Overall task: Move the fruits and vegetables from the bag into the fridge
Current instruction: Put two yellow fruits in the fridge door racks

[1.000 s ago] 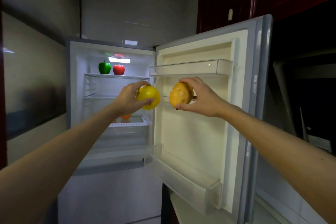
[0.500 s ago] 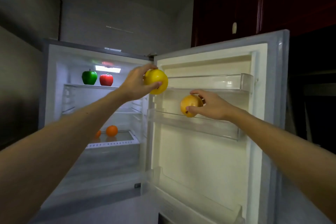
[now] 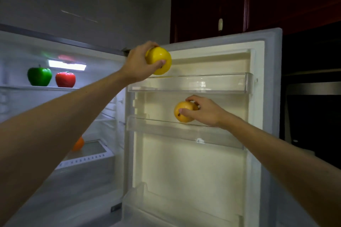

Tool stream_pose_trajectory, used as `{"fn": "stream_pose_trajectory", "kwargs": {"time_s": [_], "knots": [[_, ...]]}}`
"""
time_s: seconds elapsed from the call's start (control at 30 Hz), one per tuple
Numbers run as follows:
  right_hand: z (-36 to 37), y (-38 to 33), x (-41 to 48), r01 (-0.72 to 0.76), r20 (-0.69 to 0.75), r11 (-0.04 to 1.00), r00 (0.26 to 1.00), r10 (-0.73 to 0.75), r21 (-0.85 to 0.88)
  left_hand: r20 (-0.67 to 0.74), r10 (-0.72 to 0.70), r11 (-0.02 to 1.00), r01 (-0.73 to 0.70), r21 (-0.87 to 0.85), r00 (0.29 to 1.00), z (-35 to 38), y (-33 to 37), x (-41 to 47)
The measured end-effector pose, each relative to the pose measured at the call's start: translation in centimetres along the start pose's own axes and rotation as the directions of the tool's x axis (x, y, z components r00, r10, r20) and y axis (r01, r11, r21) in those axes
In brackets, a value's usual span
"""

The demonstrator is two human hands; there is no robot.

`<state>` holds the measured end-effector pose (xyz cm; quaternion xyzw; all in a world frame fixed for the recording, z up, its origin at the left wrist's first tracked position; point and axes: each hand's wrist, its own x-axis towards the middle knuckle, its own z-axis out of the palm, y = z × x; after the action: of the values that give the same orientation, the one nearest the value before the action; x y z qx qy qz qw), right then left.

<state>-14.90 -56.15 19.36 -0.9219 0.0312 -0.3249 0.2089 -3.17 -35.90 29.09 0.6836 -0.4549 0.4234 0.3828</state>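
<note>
1 fruit [image 3: 160, 56] L hand [image 3: 139, 63], 1 pear [image 3: 181, 119] R hand [image 3: 205, 113]; 2 peppers [image 3: 39, 76] [image 3: 65, 79], 1 orange [image 3: 79, 143]

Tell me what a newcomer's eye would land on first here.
The left hand grips a bright yellow round fruit above the top door shelf; the right hand holds an orange-yellow round fruit at the middle door shelf. Inside, a glossy green pepper and a red pepper sit on the lit upper shelf.
</note>
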Motion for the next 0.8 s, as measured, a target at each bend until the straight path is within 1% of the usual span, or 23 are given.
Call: {"fn": "stream_pose_trajectory", "kwargs": {"time_s": [0.17,0.37,0.5,0.57,0.67,0.8], "knots": [[0.3,0.2,-0.2,-0.04,-0.006,0.984,0.999,0.039,-0.175,0.024,0.02,0.997,-0.018,-0.08,1.0,2.1,-0.4,1.8],[0.8,0.5,-0.1,-0.105,0.008,0.956,0.994,0.111,-0.274,0.051,0.04,0.991,-0.033,-0.127,0.998,4.2,-1.7,2.2],[1.0,0.2,0.0,-0.152,0.037,0.949,0.985,0.168,-0.277,0.101,-0.039,0.978,0.059,-0.202,0.994,5.1,-2.7,1.7],[1.0,0.0,-0.1,-0.192,0.051,0.952,0.976,0.21,-0.24,0.143,-0.068,0.968,0.1,-0.229,0.987,5.1,-2.9,1.9],[1.2,-0.4,-0.2,-0.263,0.095,0.954,0.956,0.278,-0.145,0.28,-0.123,0.954,0.191,-0.231,0.952,4.5,-2.7,2.5],[1.3,-0.8,0.0,-0.307,0.16,0.943,0.932,0.325,-0.125,0.414,-0.156,0.949,0.253,-0.191,0.897,3.6,-2.1,2.9]]}}
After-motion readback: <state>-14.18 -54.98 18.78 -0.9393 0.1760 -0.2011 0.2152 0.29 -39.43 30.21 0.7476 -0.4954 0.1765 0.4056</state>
